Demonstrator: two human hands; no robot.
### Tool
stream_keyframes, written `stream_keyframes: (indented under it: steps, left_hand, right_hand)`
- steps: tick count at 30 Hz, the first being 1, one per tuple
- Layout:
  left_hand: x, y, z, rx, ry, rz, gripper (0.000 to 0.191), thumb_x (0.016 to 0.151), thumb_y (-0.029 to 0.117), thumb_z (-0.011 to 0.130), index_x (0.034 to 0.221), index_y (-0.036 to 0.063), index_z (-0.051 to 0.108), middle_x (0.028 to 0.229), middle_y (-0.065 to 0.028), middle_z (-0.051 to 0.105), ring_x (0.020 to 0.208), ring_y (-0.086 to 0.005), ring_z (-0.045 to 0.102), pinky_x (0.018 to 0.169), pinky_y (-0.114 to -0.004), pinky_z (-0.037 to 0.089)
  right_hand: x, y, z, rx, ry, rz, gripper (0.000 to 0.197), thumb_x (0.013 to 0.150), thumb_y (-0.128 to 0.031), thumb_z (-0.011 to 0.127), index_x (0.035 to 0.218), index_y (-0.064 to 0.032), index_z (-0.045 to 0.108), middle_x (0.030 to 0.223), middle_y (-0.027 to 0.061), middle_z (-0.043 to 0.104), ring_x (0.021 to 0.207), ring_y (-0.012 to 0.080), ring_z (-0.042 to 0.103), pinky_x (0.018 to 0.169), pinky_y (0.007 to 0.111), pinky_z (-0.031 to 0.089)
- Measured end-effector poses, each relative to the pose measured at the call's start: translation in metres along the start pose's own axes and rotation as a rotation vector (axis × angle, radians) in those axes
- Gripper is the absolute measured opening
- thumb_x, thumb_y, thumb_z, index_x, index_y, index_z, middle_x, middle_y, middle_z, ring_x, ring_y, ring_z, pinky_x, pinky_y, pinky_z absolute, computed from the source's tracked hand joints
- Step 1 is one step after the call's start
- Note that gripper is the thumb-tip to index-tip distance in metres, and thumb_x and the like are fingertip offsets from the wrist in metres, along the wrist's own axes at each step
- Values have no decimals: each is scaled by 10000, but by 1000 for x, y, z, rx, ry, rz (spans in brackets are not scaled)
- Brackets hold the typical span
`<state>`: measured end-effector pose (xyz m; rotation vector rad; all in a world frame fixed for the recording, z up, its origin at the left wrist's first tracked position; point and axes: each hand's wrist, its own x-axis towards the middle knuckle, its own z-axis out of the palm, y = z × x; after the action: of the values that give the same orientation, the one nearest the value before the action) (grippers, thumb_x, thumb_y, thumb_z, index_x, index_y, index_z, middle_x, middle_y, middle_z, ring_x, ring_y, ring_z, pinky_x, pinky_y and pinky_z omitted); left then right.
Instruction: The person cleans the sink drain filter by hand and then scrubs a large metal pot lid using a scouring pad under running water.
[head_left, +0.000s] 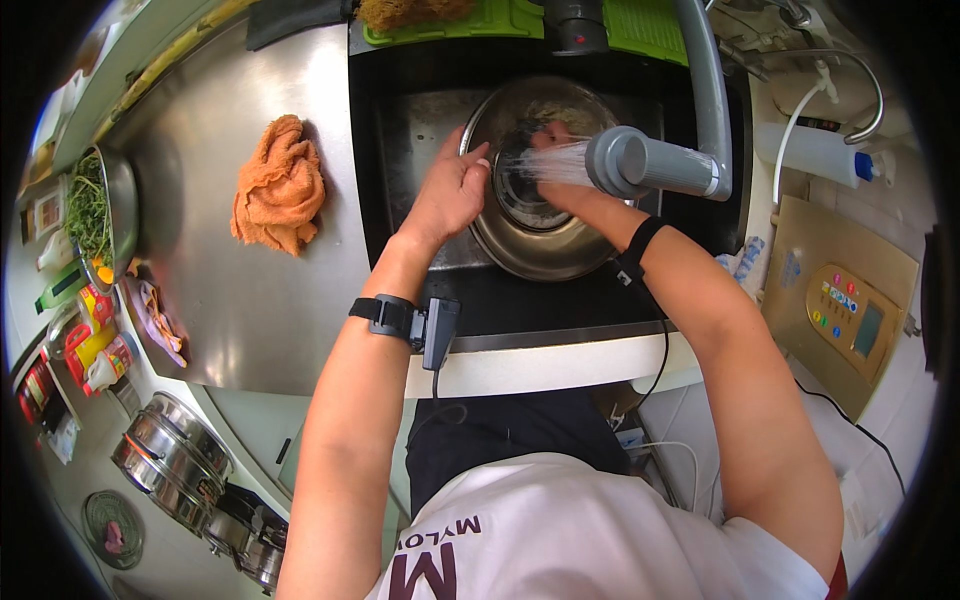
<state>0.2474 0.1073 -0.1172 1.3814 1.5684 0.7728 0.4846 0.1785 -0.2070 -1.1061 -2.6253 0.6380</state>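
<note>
A wide stainless-steel basin (551, 255) sits tilted in the dark sink (397, 150). My left hand (454, 187) grips its left rim, thumb over the edge. Inside the bowl is my right hand (562, 165), blurred and partly covered by the spray, so its finger pose and anything in it are unclear. Water streams leftward in many fine jets from a grey faucet spray head (615, 161) above the basin. Pale residue or foam shows on the inner wall at the far side.
An orange cloth (279, 187) lies crumpled on the steel counter (202, 315) left of the sink. Further left stands a metal bowl of leafy greens (90, 202). The faucet's grey arm (709, 90) rises on the right. Green trays (480, 22) line the sink's back edge.
</note>
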Motion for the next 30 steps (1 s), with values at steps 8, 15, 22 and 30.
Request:
stream_keyframes:
  steps: [8,15,22,30]
  left_hand:
    - [-14,30,-9,38,-59,0,497,949,213,485,1366,-38,587,1572,-358,293,1459,-468,335,1199,-420,293]
    - [-19,32,-13,142,-100,-33,480,935,204,545,1351,-31,599,1575,-312,321,1393,-481,410,1158,-431,361]
    - [-19,27,-13,119,-80,40,503,940,217,524,1387,-6,579,1584,-324,301,1450,-470,346,1196,-424,311]
    - [-20,30,-18,74,-84,-28,494,946,216,507,1375,-13,590,1583,-329,302,1445,-470,354,1186,-432,323]
  right_hand:
    - [45,-44,-100,155,191,-104,274,789,-99,702,1038,-36,608,1270,136,591,1147,331,585,925,428,505]
    - [80,-50,-95,-88,50,-412,339,749,-42,634,1087,-67,624,1244,96,626,1161,271,575,976,412,468]
    - [61,17,-108,-160,87,101,467,785,-17,608,1245,-97,600,1181,172,635,1144,380,579,978,492,460]
    - [37,39,-94,-20,16,555,562,751,-160,699,1294,-61,596,1195,284,647,1135,480,602,993,492,488]
